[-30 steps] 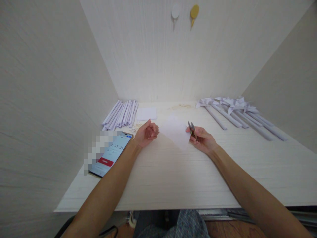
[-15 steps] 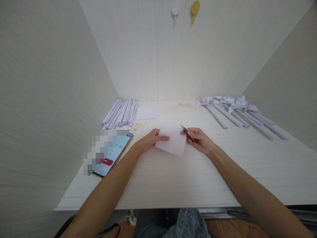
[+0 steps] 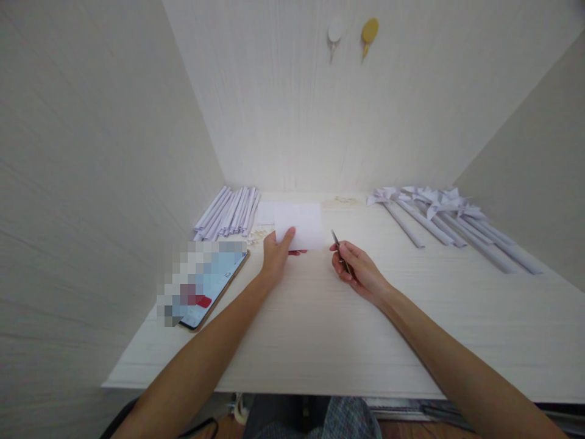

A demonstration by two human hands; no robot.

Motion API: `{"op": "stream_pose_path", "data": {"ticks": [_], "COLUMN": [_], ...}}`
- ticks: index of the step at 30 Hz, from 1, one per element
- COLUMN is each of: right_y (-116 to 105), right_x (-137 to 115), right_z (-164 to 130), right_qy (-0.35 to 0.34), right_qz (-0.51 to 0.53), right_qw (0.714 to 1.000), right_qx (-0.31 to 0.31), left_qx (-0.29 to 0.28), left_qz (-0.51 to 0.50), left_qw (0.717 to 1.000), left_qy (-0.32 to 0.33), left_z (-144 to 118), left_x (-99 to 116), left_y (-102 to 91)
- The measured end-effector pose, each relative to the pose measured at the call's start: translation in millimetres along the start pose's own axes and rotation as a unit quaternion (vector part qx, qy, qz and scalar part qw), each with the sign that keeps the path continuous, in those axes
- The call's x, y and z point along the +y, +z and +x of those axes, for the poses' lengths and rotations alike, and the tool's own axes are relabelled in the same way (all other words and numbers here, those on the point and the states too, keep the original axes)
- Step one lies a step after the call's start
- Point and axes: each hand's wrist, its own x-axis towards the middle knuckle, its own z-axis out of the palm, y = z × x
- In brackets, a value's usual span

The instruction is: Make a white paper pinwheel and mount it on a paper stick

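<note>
A white sheet of paper (image 3: 304,222) is pinched in my left hand (image 3: 278,253), thumb on top and fingers beneath. It is raised above the table and partly covers another piece of white paper (image 3: 265,213) behind it. Apart from the paper, to its right, my right hand (image 3: 359,268) is closed round a pair of small scissors (image 3: 337,241). The metal blades point up and away from me, while the fingers mostly hide the handles.
Rolled paper tubes (image 3: 233,210) lie at the back left, near small pale scraps (image 3: 259,235). A phone (image 3: 214,292), partly blurred out, lies left of my forearm. Several paper pinwheels on tubes (image 3: 450,213) rest at the right. Two hooks (image 3: 369,30) hang on the back wall.
My left hand has turned the paper and carried it up and away from me, off the right hand. The right hand still holds the scissors, slightly lower.
</note>
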Motion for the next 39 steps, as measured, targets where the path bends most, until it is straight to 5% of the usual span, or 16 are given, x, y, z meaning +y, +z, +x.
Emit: {"op": "stream_pose_path", "data": {"ticks": [5, 17, 25, 39], "right_y": [9, 12, 14, 4], "right_x": [5, 11, 12, 11], "right_z": [-3, 4, 4, 10], "right_qy": [0.010, -0.027, -0.039, -0.087], "right_qz": [0.012, -0.006, 0.032, 0.021], "right_qw": [1.000, 0.990, 0.985, 0.975], "right_qx": [0.000, 0.135, 0.163, 0.202], "left_qx": [-0.008, -0.057, -0.029, -0.072], "left_qz": [0.007, -0.006, -0.167, -0.117], "left_qw": [1.000, 0.998, 0.978, 0.984], "left_qy": [0.023, -0.033, -0.125, -0.109], "left_z": [-4, -10, -20, -7], "left_x": [1, -5, 2, -13], "left_y": [2.8, 9.4, 22.4, 58.1]}}
